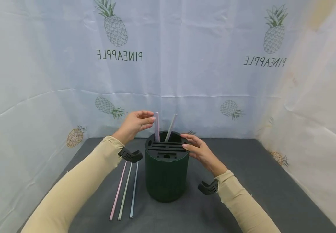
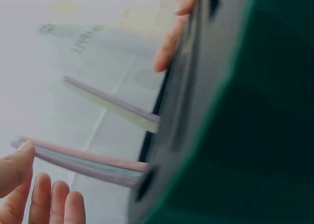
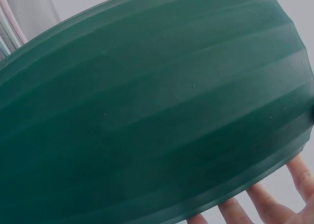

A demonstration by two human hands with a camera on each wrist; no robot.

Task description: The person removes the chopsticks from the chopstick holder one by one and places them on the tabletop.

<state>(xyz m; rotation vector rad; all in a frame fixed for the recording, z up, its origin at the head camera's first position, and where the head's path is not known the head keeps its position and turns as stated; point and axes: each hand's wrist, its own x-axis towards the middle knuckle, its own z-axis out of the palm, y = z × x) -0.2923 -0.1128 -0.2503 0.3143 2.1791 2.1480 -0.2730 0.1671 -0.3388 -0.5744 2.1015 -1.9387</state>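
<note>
A dark green round utensil holder (image 1: pixel 166 176) with a black slotted top stands upright on the table. Thin pastel sticks (image 1: pixel 156 127) rise from the left of its rear opening; pink, bluish and purple show in the left wrist view. My left hand (image 1: pixel 138 122) pinches their upper ends between thumb and index, its other fingers held apart. Another pair of sticks (image 2: pixel 115 106), purple and yellowish, leans in the same opening farther right. With extended fingers, my right hand (image 1: pixel 200 150) rests on the holder's right rim. The sticks' lower ends are hidden inside.
Pink, green and blue sticks (image 1: pixel 126 191) lie side by side on the grey tabletop (image 1: pixel 243 200), left of the holder. A white curtain (image 1: pixel 191 74) with pineapple prints hangs around the back and sides. Each wrist wears a black strap.
</note>
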